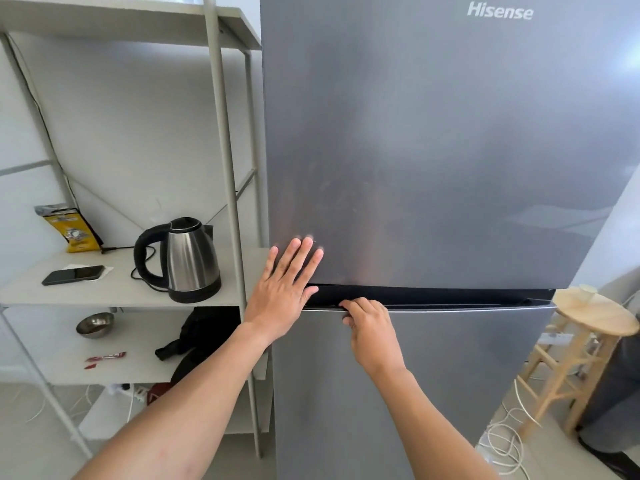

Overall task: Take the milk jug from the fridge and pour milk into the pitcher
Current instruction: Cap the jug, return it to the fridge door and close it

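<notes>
A tall grey fridge (433, 150) fills the middle and right of the head view, both doors closed. My left hand (282, 289) lies flat with fingers spread against the lower left corner of the upper door. My right hand (369, 325) curls its fingers over the top edge of the lower door (433, 393), hooked into the dark gap between the two doors. The milk jug and the pitcher are out of sight.
A white metal shelf unit (121, 289) stands left of the fridge, holding a steel kettle (188, 261), a phone (73, 274), a yellow bag (71, 228) and, lower down, a metal bowl (95, 324). A wooden stool (588, 317) stands at the right, with white cables on the floor.
</notes>
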